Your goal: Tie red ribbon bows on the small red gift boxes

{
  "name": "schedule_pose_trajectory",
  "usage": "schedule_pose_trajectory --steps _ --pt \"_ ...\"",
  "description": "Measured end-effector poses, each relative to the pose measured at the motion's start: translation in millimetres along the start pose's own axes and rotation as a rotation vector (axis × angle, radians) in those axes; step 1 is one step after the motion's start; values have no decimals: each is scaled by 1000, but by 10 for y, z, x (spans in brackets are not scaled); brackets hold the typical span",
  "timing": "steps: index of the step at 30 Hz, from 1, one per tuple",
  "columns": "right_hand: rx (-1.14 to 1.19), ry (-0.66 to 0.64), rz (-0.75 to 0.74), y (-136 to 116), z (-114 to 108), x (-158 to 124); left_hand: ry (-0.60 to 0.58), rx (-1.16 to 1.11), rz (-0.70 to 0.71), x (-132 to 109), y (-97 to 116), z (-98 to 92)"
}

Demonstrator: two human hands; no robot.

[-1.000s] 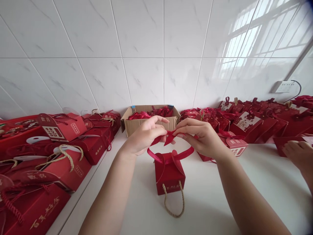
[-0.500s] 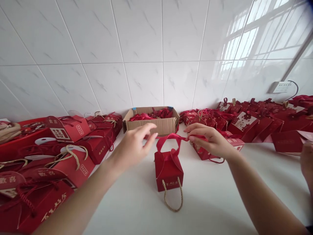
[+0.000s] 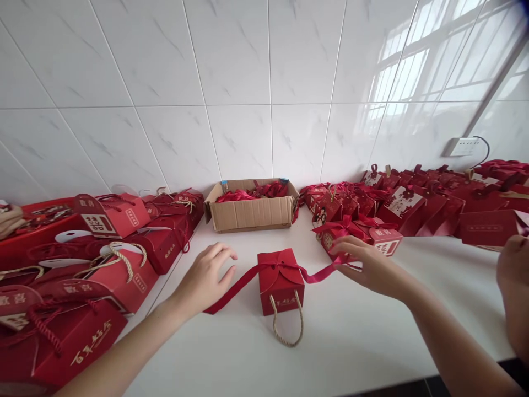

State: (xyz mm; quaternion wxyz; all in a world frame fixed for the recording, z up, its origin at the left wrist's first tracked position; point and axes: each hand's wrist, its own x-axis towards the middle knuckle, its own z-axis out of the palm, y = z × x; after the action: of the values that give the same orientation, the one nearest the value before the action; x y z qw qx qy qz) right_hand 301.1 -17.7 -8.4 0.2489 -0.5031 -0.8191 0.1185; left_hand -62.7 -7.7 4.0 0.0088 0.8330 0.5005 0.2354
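A small red gift box (image 3: 281, 281) with a tan rope handle (image 3: 286, 325) stands on the white counter (image 3: 355, 342). A red ribbon (image 3: 231, 289) runs across its closed top and trails off both sides. My left hand (image 3: 204, 278) hovers just left of the box with fingers spread, next to the ribbon's left tail and holding nothing. My right hand (image 3: 370, 267) pinches the ribbon's right end, drawn out to the right of the box.
A cardboard box (image 3: 252, 212) of red ribbons sits against the tiled wall. Several larger red gift boxes (image 3: 115, 259) crowd the left side, and more red boxes (image 3: 413, 212) pile up at the right. Another person's hand (image 3: 512, 286) shows at the right edge.
Both hands dropped from above the box and spread apart. The ribbon, earlier held up over the box, now lies across its top. My left hand has let go of it.
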Motion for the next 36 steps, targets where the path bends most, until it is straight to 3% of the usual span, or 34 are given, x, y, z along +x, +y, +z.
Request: schedule_pose_trajectory --steps 3,8,13,21,24,26,30,36 --pt "89 88 -8 -289 89 168 21 -252 -78 87 236 115" --pt "162 -29 -171 -599 364 431 -51 -496 -165 138 424 310" --pt "147 -84 -257 -604 500 601 -4 -533 -182 135 473 385" --pt "218 -9 -292 -594 563 578 18 -586 -233 107 458 473" --pt "273 30 -211 -566 557 546 -11 -617 -308 117 441 490" --pt "347 38 -67 -497 538 532 -44 -629 -379 136 434 477" --pt "556 -155 205 -336 518 517 -139 -688 -462 180 446 420" --pt "725 -314 301 -304 575 488 -318 -940 -483 182 505 373"
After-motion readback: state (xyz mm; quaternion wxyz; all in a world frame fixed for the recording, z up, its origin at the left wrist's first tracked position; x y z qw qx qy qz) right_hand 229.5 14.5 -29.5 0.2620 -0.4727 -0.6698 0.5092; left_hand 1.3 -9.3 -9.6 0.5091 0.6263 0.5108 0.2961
